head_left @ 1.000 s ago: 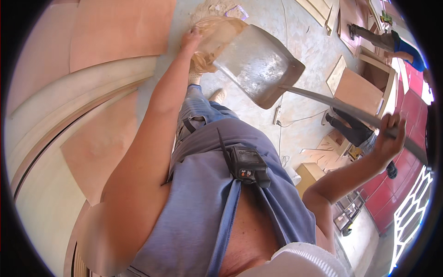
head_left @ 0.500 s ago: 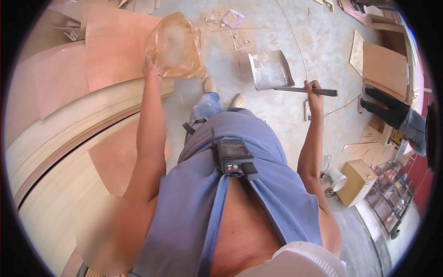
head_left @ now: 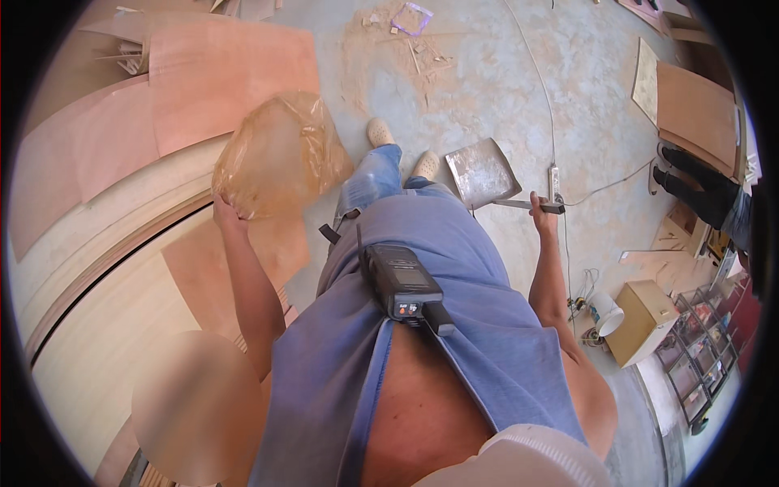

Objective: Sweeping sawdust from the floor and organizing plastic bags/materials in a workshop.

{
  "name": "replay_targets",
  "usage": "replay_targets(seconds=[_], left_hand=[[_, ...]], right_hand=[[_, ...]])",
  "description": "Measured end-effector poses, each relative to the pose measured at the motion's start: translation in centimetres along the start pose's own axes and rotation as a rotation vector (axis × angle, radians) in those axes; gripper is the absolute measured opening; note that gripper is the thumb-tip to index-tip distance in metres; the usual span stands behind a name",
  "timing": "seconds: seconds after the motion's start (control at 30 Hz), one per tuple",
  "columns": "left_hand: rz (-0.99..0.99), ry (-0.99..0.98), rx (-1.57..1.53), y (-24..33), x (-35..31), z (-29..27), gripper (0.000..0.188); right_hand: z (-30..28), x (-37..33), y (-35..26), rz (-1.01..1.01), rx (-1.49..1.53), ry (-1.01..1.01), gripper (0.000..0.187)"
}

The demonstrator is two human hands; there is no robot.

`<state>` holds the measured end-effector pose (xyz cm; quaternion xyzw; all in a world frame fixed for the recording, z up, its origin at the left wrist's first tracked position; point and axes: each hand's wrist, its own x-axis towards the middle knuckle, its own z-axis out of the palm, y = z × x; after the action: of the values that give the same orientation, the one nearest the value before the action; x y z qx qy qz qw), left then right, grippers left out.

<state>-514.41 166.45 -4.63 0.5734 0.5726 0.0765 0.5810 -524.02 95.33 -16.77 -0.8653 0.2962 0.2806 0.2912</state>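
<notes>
My left hand [head_left: 230,213] is closed on the rim of a translucent amber plastic bag [head_left: 276,154], which hangs open beside a stack of wooden sheets. Inside the bag it looks hazy, and I cannot make out its contents. In my right hand [head_left: 544,213] is the grey handle of a metal dustpan [head_left: 482,172]. The pan is dusty and streaked with white, and it lies to the left of that hand, in front of my right shoe. Whether the pan touches the floor I cannot tell.
Sawdust and wood scraps [head_left: 418,61] lie on the concrete floor ahead, near a purple-edged plastic piece [head_left: 411,19]. Stacked plywood [head_left: 105,235] lines my left. A white cable and a power strip [head_left: 554,185] lie by my right hand. Another person's legs [head_left: 690,191] show at far right, beside boards [head_left: 696,109].
Both hands have drawn closer to my body. The bag has moved left and nearer, and the dustpan has come nearer and slightly right, its inside now showing less white.
</notes>
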Motion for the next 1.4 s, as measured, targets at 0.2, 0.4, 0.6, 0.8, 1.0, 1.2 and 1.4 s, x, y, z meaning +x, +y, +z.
replay_targets(seconds=[0.2, 0.4, 0.6, 0.8, 1.0, 1.2, 1.4], left_hand=[[-0.01, 0.046, 0.081, -6.0, 2.9, -0.3, 0.03], [-0.212, 0.062, 0.223, -8.5, 4.8, 2.3, 0.034], [-0.182, 0.13, 0.225, -9.0, 7.7, 1.0, 0.031], [-0.265, 0.112, 0.214, -3.6, 7.4, 2.1, 0.03], [-0.273, 0.157, 0.093, -4.0, 7.2, 2.0, 0.031], [-0.387, 0.138, -0.028, -7.1, 6.7, 3.1, 0.028], [-0.365, 0.138, -0.04, -4.9, 6.6, 7.3, 0.034]], right_hand=[[0.4, 0.6, -1.0, -0.009, 0.103, 0.102, 0.042], [2.2, 5.2, -11.3, -0.031, 0.089, 0.092, 0.033], [4.4, 14.1, -27.5, -0.313, -0.22, 0.207, 0.037], [6.5, 27.7, -44.4, -0.269, 0.058, 0.242, 0.04], [7.6, 32.7, -51.6, -0.297, 0.353, 0.154, 0.034], [5.8, 32.2, -51.5, -0.351, 0.373, 0.022, 0.051], [6.6, 32.4, -51.4, -0.237, 0.349, 0.064, 0.062]])
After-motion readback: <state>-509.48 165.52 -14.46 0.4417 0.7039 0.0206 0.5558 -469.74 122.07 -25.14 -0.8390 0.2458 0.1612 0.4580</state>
